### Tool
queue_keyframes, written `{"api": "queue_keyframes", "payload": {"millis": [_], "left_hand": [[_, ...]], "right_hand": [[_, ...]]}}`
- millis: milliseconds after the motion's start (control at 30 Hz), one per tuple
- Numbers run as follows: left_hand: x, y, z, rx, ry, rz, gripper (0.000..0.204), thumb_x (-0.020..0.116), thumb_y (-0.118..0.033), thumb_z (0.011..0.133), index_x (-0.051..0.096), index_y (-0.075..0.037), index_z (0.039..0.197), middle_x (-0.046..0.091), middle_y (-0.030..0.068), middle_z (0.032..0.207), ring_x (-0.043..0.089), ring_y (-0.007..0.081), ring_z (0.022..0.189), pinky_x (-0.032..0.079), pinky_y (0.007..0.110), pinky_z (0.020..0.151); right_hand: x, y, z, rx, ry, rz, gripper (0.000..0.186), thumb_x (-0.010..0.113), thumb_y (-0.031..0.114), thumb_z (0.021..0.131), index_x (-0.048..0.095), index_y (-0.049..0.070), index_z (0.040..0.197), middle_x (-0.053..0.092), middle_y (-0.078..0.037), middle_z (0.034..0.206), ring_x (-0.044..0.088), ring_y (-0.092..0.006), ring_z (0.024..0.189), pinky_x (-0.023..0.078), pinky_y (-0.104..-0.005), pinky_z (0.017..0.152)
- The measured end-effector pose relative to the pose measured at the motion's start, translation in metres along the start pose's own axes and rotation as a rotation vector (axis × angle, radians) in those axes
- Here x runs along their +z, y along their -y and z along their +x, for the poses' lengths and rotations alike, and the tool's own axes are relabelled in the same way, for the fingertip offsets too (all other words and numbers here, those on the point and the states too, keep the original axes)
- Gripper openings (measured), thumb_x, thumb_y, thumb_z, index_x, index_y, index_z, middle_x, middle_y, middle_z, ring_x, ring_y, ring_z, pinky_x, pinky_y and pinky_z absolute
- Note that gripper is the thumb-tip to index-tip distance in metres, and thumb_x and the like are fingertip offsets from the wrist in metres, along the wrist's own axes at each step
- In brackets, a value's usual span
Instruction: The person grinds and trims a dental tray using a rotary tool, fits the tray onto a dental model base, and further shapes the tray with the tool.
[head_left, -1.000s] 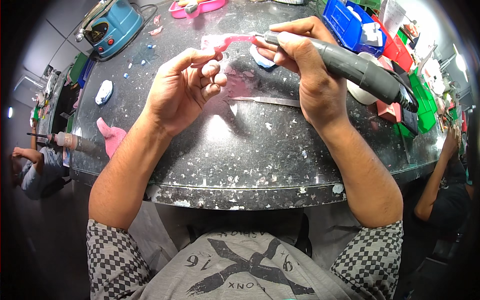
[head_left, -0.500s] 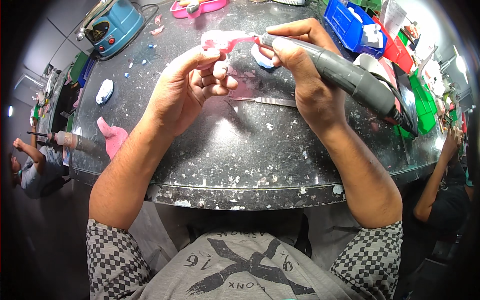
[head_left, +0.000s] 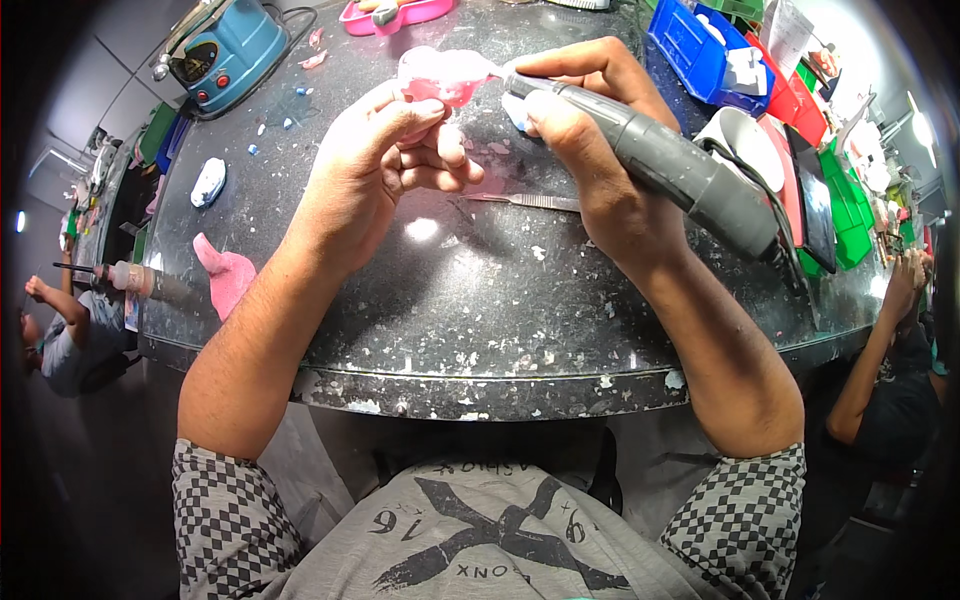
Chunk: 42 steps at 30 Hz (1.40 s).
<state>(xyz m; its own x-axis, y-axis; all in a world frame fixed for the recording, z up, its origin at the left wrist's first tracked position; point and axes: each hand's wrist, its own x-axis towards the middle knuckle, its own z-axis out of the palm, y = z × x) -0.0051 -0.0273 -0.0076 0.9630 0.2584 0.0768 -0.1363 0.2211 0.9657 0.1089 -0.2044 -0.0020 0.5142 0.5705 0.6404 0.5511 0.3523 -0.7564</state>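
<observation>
My left hand [head_left: 385,150] pinches a glossy pink dental plate [head_left: 438,76] between thumb and fingertips, above the far part of the bench. Its other fingers are loosely curled. In my right hand [head_left: 615,165] lies a dark grey rotary handpiece [head_left: 665,150], gripped like a pen, with its cord trailing from the rear. The handpiece's tip points left at the plate's right end; glare hides whether they touch. Below the hands a thin metal hand tool [head_left: 530,202] rests on the bench. A bluish-white lump [head_left: 516,111] sits partly behind my right fingers.
The dark bench [head_left: 450,320] is speckled white. On it are a pink sheet [head_left: 230,280], a blue-white lump [head_left: 209,183], a blue machine [head_left: 222,62], a pink tray [head_left: 425,12], blue bins [head_left: 700,50] and a white cup-like object [head_left: 750,145]. Other people work at both sides.
The pink plate has turned in my left fingers, its right end now further left. The handpiece has shifted slightly left, and its rear end sits lower.
</observation>
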Motion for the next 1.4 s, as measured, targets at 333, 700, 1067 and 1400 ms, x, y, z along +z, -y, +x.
{"api": "queue_keyframes", "payload": {"millis": [333, 700, 1067, 1400], "left_hand": [[-0.002, 0.001, 0.004, 0.052, 0.021, 0.067, 0.025, 0.058, -0.024, 0.096, 0.058, -0.002, 0.108, 0.07, 0.0129, 0.089, 0.072, 0.0233, 0.082, 0.057, 0.031, 0.074], [0.0, 0.009, 0.007, 0.282, 0.054, 0.184, 0.042, 0.058, -0.021, 0.098, 0.047, 0.001, 0.132, 0.066, 0.0223, 0.117, 0.067, 0.0305, 0.109, 0.05, 0.043, 0.102], [-0.013, 0.01, 0.011, 0.188, 0.075, -0.247, 0.036, 0.047, -0.023, 0.101, 0.053, 0.001, 0.127, 0.065, 0.0154, 0.122, 0.061, 0.0283, 0.118, 0.043, 0.049, 0.108], [-0.004, 0.003, 0.006, 0.167, 0.001, -0.354, 0.03, 0.039, -0.016, 0.099, 0.056, 0.005, 0.113, 0.062, 0.0118, 0.108, 0.066, 0.0247, 0.103, 0.053, 0.045, 0.096]], "right_hand": [[-0.001, -0.002, 0.002, -0.067, 0.083, 0.024, 0.03, 0.06, 0.017, 0.091, 0.061, -0.003, 0.113, 0.066, -0.008, 0.095, 0.06, -0.0093, 0.088, 0.047, -0.0236, 0.079], [0.002, -0.02, 0.014, -0.094, -0.249, 0.034, 0.029, 0.075, 0.007, 0.088, 0.061, 0.006, 0.113, 0.068, -0.006, 0.095, 0.067, -0.0118, 0.089, 0.054, -0.0231, 0.078], [-0.01, -0.013, 0.014, -0.014, -0.221, 0.126, 0.031, 0.07, 0.023, 0.092, 0.065, 0.002, 0.115, 0.067, -0.004, 0.095, 0.059, -0.0071, 0.084, 0.048, -0.0226, 0.076], [-0.002, 0.001, 0.003, -0.112, 0.019, 0.089, 0.027, 0.066, 0.009, 0.085, 0.063, -0.001, 0.109, 0.065, -0.009, 0.104, 0.06, -0.0122, 0.094, 0.049, -0.0275, 0.086]]}}
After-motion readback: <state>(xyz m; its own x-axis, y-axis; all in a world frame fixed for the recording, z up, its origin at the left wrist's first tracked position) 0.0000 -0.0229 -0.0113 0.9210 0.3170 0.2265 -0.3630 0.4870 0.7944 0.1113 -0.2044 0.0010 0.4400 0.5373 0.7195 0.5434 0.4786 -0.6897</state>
